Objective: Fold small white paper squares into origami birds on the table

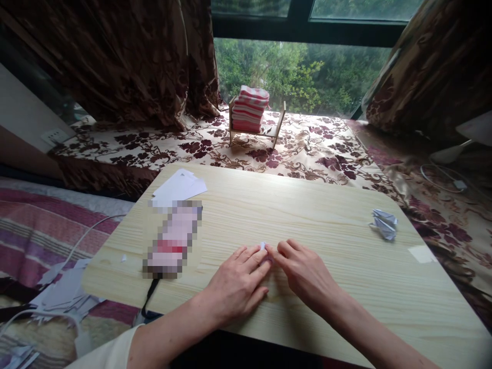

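A small piece of folded white paper (pixel 263 246) lies on the wooden table under my fingertips, mostly covered by them. My left hand (pixel 240 279) rests palm down, its fingers holding the paper against the tabletop from the left. From the right, my right hand (pixel 305 269) meets it with the fingers curled and the index fingertip pressing at the paper's edge. The exact folds are hidden. Several folded paper shapes (pixel 384 224) sit at the table's right side.
White paper sheets (pixel 179 187) lie at the table's back left, beside a blurred-out phone (pixel 172 240) with a black strap. Paper scraps (pixel 63 294) are heaped left of the table (pixel 326 205). Behind, a small rack holds folded red-and-white cloths (pixel 250 110).
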`<state>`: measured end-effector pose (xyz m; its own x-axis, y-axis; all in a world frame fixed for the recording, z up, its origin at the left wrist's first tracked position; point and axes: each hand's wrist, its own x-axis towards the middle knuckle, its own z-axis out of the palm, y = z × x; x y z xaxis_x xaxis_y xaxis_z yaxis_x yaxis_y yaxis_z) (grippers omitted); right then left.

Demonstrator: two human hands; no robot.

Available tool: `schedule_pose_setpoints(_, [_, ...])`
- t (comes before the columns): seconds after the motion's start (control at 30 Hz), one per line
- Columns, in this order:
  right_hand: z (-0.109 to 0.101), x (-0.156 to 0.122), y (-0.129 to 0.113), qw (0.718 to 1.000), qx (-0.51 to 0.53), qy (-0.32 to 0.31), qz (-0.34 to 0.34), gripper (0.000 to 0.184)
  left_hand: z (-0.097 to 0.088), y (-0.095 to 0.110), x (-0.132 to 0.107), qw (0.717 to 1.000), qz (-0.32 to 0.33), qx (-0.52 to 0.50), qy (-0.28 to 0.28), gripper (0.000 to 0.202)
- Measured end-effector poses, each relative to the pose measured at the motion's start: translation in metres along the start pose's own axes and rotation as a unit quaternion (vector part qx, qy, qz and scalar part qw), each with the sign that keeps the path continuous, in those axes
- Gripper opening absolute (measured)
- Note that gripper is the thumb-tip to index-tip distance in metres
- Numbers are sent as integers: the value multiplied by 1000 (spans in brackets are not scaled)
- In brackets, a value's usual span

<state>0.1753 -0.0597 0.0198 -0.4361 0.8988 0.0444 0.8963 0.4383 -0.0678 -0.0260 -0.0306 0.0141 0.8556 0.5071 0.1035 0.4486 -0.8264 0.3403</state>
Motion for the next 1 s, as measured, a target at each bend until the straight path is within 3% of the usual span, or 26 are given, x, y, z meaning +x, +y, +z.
schedule_pose_setpoints(0.37, [3, 5, 4, 998, -28, 45, -29, 42, 1, 2, 1, 1000, -4, -2, 15, 47])
schedule_pose_setpoints(0.53, [1, 5, 8, 998, -29, 47, -11, 35, 0, 2, 1, 1000, 3, -1, 10, 47])
schedule_pose_setpoints(0.73, [2, -12, 6, 998, -25, 50, 0, 41, -1, 4, 1, 1000, 3, 0, 11, 46])
schedule_pose_setpoints(0.9, [4, -13, -3, 997, -50, 64, 19, 28, -2, 4, 2, 1000, 0, 6, 3, 46])
schedule_pose_setpoints(1.0, [2, -15, -1, 997, -51, 63, 5, 36, -3, 4, 2, 1000, 6, 8, 7, 45])
